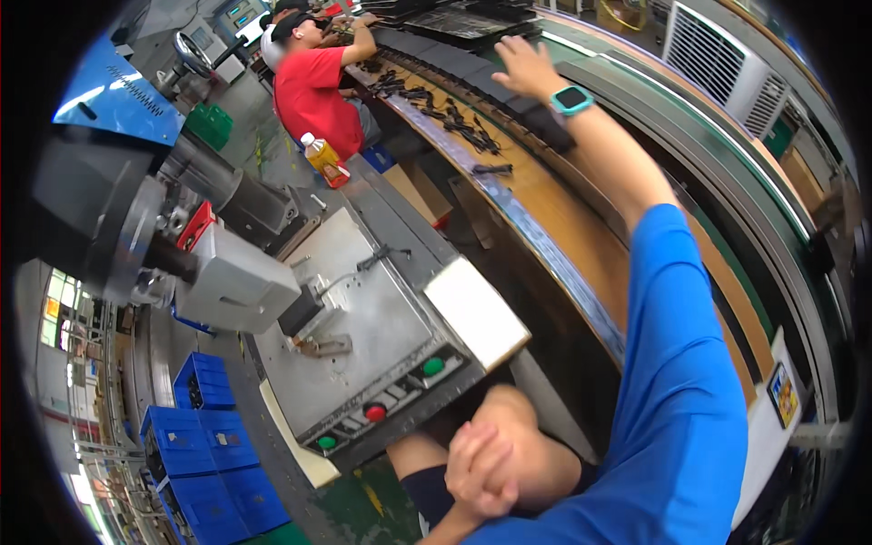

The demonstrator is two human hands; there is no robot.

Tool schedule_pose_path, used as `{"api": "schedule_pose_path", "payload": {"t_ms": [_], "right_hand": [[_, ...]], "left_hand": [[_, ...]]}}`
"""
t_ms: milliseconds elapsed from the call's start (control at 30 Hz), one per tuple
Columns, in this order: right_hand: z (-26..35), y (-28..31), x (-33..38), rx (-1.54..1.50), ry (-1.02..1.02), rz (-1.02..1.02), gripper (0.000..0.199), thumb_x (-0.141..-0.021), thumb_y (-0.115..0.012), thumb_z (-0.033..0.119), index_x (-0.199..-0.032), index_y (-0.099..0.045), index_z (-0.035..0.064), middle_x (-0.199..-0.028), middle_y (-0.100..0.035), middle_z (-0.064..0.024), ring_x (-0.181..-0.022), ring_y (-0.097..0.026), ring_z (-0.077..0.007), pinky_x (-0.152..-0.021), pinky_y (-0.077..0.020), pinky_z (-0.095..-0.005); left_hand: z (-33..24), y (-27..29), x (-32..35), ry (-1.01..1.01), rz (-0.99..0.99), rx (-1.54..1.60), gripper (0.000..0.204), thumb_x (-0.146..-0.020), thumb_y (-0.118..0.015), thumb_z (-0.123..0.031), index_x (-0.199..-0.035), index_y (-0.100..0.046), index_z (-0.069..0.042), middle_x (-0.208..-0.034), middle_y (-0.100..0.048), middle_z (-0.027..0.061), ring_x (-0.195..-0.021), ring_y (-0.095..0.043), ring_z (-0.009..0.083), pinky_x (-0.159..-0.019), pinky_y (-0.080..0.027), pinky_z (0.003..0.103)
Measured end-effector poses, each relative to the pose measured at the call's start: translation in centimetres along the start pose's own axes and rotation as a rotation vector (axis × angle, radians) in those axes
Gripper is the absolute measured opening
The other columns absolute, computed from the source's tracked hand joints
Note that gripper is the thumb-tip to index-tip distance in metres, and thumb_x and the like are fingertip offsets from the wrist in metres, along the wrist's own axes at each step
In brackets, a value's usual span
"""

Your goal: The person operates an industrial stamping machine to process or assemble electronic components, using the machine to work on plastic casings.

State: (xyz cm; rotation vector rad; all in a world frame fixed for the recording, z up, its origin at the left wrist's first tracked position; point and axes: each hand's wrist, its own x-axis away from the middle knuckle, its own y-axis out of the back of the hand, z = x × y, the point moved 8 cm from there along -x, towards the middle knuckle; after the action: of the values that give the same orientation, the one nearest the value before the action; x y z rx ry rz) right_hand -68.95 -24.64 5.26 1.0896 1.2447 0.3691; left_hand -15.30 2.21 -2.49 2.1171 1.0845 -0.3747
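Right hand [525,65], fingers spread and released, reaches the black tray [536,113] at the conveyor's [636,100] near edge; grip squarely. Left hand [480,468] rests clenched on the knee [518,436].

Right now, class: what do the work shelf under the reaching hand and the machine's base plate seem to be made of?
Work shelf: probably wood or laminate, orange-brown, smooth, dull. Base plate: likely bare metal, grey with a soft sheen and scuffs. The right hand reaches over black trays, probably plastic.

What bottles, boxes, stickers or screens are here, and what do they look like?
Bottle: left of the workbench, beside the red-shirted person; clear plastic, yellow drink, white cap, red label.
Sticker: on the white panel at right; small, yellow and dark blue.
Watch screen: right wrist; square, dark, turquoise band.
Blue crates: lower left, stacked.
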Motion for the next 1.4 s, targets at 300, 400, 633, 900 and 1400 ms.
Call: {"api": "schedule_pose_path", "payload": {"t_ms": [300, 400, 633, 900, 1400], "right_hand": [[1.9, -13.1, -3.8, 0.045, -0.324, 0.181, 0.076, -0.088, -0.054, 0.054, -0.145, -0.038, 0.0068, -0.146, -0.037, -0.025, -0.137, -0.033, -0.0395, -0.107, -0.0258, -0.0613], [1.5, -13.4, -4.0, -0.018, -0.361, 0.238, 0.076, -0.087, -0.054, 0.052, -0.145, -0.038, 0.0058, -0.145, -0.037, -0.0276, -0.135, -0.034, -0.0425, -0.106, -0.0259, -0.0601], [0.4, -9.4, 1.3, -0.008, -0.371, 0.351, 0.067, -0.084, -0.055, 0.048, -0.144, -0.042, 0.0177, -0.144, -0.037, -0.0269, -0.133, -0.036, -0.0416, -0.105, -0.0262, -0.0579], [-2.2, -2.2, 10.7, -0.064, -0.393, 0.433, 0.074, -0.075, -0.065, 0.057, -0.14, -0.044, 0.0301, -0.134, -0.043, -0.0216, -0.129, -0.04, -0.0392, -0.102, -0.0312, -0.0539], [-9.6, 8.5, 25.1, -0.347, -0.438, 0.478, 0.104, -0.068, -0.067, 0.069, -0.148, -0.034, 0.0129, -0.146, -0.032, -0.0293, -0.138, -0.028, -0.0443, -0.11, -0.0258, -0.0557]], "left_hand": [[1.2, -0.5, -0.9, 0.08, -0.047, -0.076, 0.033, -0.069, -0.07, -0.03, -0.083, -0.071, -0.001, -0.094, -0.068, 0.0233, -0.093, -0.066, 0.0383, -0.092, -0.049, 0.055], [0.7, -0.6, -1.1, 0.036, -0.046, -0.078, 0.033, -0.069, -0.069, -0.029, -0.083, -0.071, 0.0, -0.095, -0.068, 0.0232, -0.093, -0.066, 0.0379, -0.091, -0.049, 0.054], [-2.5, 0.0, -1.0, -0.091, -0.009, 0.002, 0.033, -0.074, -0.069, -0.03, -0.087, -0.071, 0.0, -0.096, -0.068, 0.0238, -0.095, -0.065, 0.0383, -0.091, -0.049, 0.056], [-3.3, 1.5, 1.6, -0.027, -0.134, 0.032, 0.041, -0.085, -0.056, -0.037, -0.104, -0.069, -0.002, -0.114, -0.063, 0.0219, -0.106, -0.06, 0.0409, -0.1, -0.044, 0.053], [-3.8, 1.7, 1.2, -0.138, -0.179, 0.072, 0.041, -0.084, -0.054, -0.026, -0.112, -0.062, 0.002, -0.123, -0.057, 0.0232, -0.115, -0.054, 0.0405, -0.102, -0.04, 0.049]]}}
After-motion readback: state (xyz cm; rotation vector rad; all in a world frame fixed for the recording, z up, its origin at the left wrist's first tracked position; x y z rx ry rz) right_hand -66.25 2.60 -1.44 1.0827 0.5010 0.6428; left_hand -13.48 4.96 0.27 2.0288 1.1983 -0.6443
